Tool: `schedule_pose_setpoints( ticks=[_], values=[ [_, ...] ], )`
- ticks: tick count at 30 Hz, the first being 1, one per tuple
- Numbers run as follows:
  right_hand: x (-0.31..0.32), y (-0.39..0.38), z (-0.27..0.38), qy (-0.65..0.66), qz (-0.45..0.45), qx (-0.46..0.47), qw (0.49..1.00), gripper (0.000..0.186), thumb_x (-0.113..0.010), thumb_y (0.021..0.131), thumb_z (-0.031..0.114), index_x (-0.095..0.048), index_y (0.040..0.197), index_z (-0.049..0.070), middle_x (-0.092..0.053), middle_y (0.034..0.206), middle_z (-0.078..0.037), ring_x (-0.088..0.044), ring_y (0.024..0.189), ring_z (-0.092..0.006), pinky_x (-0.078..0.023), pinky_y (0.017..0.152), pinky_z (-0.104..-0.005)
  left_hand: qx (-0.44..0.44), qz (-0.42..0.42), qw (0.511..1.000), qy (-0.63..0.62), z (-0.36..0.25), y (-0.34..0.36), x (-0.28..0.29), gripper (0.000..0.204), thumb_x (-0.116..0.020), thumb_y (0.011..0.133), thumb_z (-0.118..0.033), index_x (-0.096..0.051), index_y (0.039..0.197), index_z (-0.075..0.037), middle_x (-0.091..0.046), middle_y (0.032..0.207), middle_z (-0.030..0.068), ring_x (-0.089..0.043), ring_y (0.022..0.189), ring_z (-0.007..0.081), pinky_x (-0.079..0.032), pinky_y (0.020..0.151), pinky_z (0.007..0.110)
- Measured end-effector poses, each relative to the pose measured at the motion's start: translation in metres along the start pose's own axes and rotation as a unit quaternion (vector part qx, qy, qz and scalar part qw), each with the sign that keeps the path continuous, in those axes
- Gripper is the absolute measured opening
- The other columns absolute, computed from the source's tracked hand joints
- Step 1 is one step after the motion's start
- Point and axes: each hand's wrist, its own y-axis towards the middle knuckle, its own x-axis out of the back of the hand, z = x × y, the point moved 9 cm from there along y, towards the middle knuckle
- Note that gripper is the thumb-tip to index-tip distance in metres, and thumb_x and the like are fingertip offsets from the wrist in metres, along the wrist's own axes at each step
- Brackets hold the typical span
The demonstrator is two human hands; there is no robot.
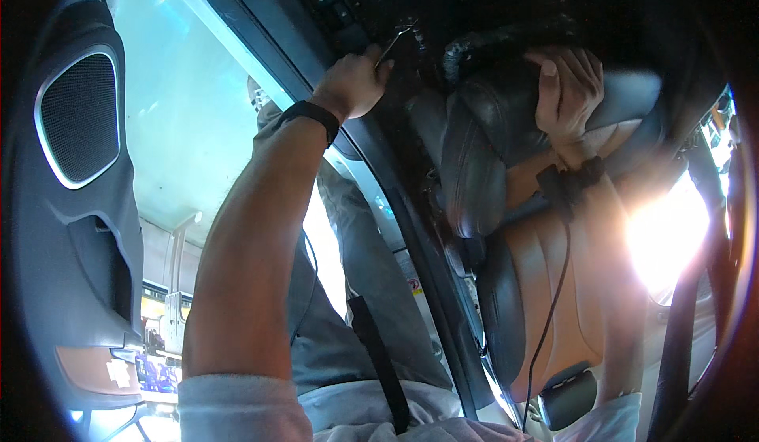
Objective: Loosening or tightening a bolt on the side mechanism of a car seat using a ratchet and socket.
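Observation:
My left hand [352,86], a dark band on its wrist, is closed around a slim metal tool [395,41]. The tool's far tip looks forked and reaches into the dark footwell beside the seat; what it touches there is too dark to make out. On the right, my right hand [571,94] lies over the front of a black and brown leather car seat [545,296], its thumb apart and fingers loosely bent. Nothing shows in that hand. Just beyond the seat's front edge runs a curved, bar-like part [452,58], near the right fingers.
An open car door with a speaker grille [79,118] stands at the left. The dark door sill [395,205] runs diagonally between my legs and the seat. A thin black cable [553,307] hangs from the right wrist. Strong light glares at the right.

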Motion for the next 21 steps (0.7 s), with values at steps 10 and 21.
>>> schedule_pose_setpoints(
  ticks=[10,21],
  values=[
    [-0.019,-0.002,0.007,0.011,-0.014,-0.003,1.000,0.028,-0.050,0.093,0.022,-0.070,0.078,0.010,-0.066,0.077,-0.006,-0.061,0.071,-0.0286,-0.045,0.074,-0.0394,-0.185,0.111,0.896,0.388,-0.016,0.025,-0.024,0.035,-0.055,0.093,-0.013,-0.057,0.125,0.000,-0.067,0.114,0.0269,-0.065,0.109,0.0398,-0.055,0.090,0.044],
    [-0.002,-0.010,-0.006,-0.036,-0.012,0.002,0.999,0.027,-0.051,0.092,0.022,-0.070,0.077,0.010,-0.066,0.077,-0.006,-0.062,0.074,-0.0283,-0.047,0.077,-0.0398,0.048,0.144,0.987,0.060,-0.086,0.030,-0.058,0.050,-0.060,0.086,-0.010,-0.047,0.128,0.014,-0.063,0.117,0.0338,-0.062,0.114,0.0454,-0.051,0.097,0.046]
  ],
)
